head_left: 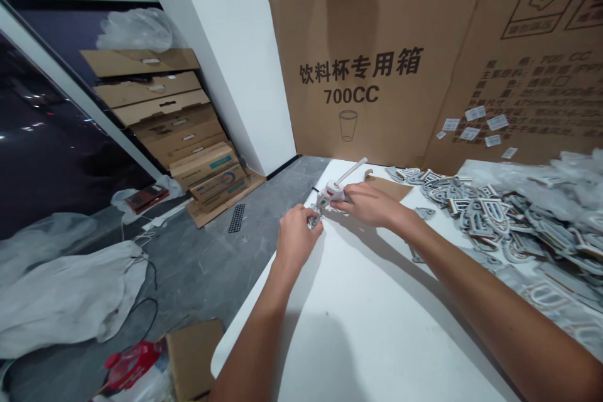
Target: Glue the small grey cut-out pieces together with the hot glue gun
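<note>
Above the far left part of the white table (358, 314), my right hand (367, 203) is closed round a small white glue gun (335, 191). A translucent glue stick (353, 171) juts from it, up and to the right. My left hand (296, 233) pinches a small grey-and-white flat piece (315, 218) between thumb and fingers. The glue gun's front end is close to that piece; whether they touch I cannot tell. My fingers cover part of both things.
Many grey-and-white cut-out pieces (494, 213) lie heaped on the right, beside clear plastic bags (565, 176). A brown cardboard scrap (389, 190) lies beyond my right hand. A large cardboard box (377, 25) stands behind the table, and stacked cartons (179, 119) stand on the floor.
</note>
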A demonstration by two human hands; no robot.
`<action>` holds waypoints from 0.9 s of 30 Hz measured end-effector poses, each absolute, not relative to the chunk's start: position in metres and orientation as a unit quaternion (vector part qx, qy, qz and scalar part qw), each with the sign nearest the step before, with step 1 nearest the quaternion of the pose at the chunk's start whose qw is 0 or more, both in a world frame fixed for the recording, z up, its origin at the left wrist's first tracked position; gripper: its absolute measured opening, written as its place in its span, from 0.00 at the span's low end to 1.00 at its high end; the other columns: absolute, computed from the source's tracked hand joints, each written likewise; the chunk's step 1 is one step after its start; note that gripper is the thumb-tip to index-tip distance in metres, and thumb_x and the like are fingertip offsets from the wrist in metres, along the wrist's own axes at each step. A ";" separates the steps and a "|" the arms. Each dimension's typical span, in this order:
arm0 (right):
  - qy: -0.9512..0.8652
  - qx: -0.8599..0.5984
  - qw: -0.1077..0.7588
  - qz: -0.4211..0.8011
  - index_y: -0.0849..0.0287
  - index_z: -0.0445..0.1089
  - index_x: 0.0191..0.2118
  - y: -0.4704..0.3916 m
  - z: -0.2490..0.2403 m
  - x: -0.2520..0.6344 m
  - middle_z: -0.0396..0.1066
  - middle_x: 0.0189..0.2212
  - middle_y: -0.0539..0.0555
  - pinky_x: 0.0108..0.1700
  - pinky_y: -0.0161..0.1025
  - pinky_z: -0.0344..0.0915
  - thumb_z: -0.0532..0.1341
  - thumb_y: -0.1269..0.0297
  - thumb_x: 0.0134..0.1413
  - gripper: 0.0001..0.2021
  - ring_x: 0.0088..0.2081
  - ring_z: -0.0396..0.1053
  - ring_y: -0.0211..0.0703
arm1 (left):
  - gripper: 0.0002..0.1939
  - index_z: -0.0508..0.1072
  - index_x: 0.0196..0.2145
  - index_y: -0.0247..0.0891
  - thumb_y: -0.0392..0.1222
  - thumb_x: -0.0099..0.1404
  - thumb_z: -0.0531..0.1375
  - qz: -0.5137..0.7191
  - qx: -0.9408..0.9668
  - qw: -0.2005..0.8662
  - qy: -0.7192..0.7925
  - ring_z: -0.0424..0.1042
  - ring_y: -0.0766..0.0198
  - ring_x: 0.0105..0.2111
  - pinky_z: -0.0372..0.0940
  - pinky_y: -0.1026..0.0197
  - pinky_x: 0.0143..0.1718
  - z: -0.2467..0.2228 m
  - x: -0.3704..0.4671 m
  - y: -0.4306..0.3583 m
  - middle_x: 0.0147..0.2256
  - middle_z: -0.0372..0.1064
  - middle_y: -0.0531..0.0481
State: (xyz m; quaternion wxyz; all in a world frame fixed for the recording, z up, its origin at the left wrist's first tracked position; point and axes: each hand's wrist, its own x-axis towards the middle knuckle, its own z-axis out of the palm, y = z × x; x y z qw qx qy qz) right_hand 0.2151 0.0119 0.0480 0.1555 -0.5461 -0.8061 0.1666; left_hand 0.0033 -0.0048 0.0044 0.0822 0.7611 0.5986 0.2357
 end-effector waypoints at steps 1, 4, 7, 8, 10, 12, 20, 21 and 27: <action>-0.805 -0.547 0.156 0.172 0.53 0.78 0.37 0.012 0.048 0.215 0.75 0.33 0.57 0.37 0.41 0.59 0.56 0.50 0.71 0.18 0.36 0.72 0.50 | 0.07 0.86 0.40 0.41 0.38 0.63 0.69 0.236 0.763 0.080 0.597 0.75 0.60 0.36 0.63 0.59 0.41 0.005 0.003 -0.005 0.39 0.80 0.48; -0.806 -0.540 0.156 0.187 0.54 0.76 0.37 0.013 0.047 0.216 0.77 0.35 0.57 0.38 0.41 0.60 0.56 0.50 0.72 0.18 0.37 0.73 0.49 | 0.08 0.86 0.41 0.42 0.39 0.64 0.69 0.232 0.765 0.075 0.596 0.75 0.60 0.36 0.64 0.59 0.42 0.005 0.003 -0.005 0.39 0.80 0.48; -0.809 -0.533 0.158 0.193 0.54 0.75 0.37 0.014 0.046 0.216 0.77 0.38 0.57 0.41 0.41 0.62 0.56 0.51 0.72 0.16 0.40 0.74 0.49 | 0.08 0.86 0.41 0.42 0.39 0.64 0.69 0.231 0.765 0.075 0.596 0.75 0.60 0.36 0.64 0.59 0.42 0.004 0.003 -0.004 0.39 0.80 0.48; -0.809 -0.533 0.156 0.192 0.54 0.75 0.37 0.014 0.045 0.217 0.77 0.38 0.57 0.41 0.41 0.62 0.56 0.51 0.72 0.17 0.39 0.74 0.49 | 0.07 0.86 0.41 0.42 0.39 0.64 0.69 0.232 0.765 0.075 0.596 0.75 0.60 0.36 0.63 0.59 0.42 0.004 0.003 -0.004 0.39 0.80 0.48; -0.811 -0.535 0.144 0.187 0.55 0.75 0.36 0.014 0.045 0.217 0.77 0.36 0.57 0.40 0.41 0.62 0.55 0.52 0.72 0.17 0.38 0.73 0.49 | 0.07 0.86 0.40 0.42 0.39 0.64 0.69 0.234 0.765 0.075 0.596 0.75 0.60 0.36 0.63 0.59 0.42 0.003 0.003 -0.004 0.39 0.80 0.48; -0.815 -0.532 0.136 0.184 0.55 0.75 0.36 0.014 0.046 0.218 0.77 0.36 0.56 0.39 0.40 0.61 0.55 0.53 0.72 0.17 0.37 0.73 0.48 | 0.07 0.86 0.40 0.42 0.39 0.64 0.69 0.234 0.765 0.074 0.595 0.76 0.60 0.36 0.63 0.59 0.42 0.003 0.003 -0.004 0.39 0.80 0.48; -0.824 -0.516 0.115 0.204 0.56 0.75 0.39 0.011 0.053 0.220 0.77 0.38 0.57 0.39 0.37 0.61 0.57 0.60 0.71 0.12 0.38 0.73 0.46 | 0.07 0.86 0.40 0.42 0.39 0.63 0.69 0.238 0.761 0.073 0.599 0.75 0.60 0.35 0.62 0.59 0.39 0.003 0.003 -0.005 0.38 0.79 0.49; -0.826 -0.513 0.113 0.205 0.56 0.75 0.39 0.010 0.054 0.221 0.77 0.38 0.57 0.38 0.37 0.62 0.57 0.60 0.71 0.12 0.38 0.72 0.46 | 0.07 0.86 0.40 0.42 0.39 0.63 0.69 0.239 0.761 0.072 0.598 0.75 0.60 0.35 0.62 0.59 0.39 0.003 0.003 -0.005 0.38 0.79 0.49; -0.830 -0.511 0.101 0.200 0.56 0.75 0.40 0.011 0.055 0.221 0.77 0.38 0.57 0.38 0.37 0.62 0.57 0.58 0.72 0.12 0.37 0.72 0.46 | 0.07 0.86 0.40 0.42 0.39 0.64 0.69 0.240 0.764 0.072 0.594 0.75 0.60 0.35 0.63 0.59 0.41 0.002 0.002 -0.004 0.38 0.79 0.49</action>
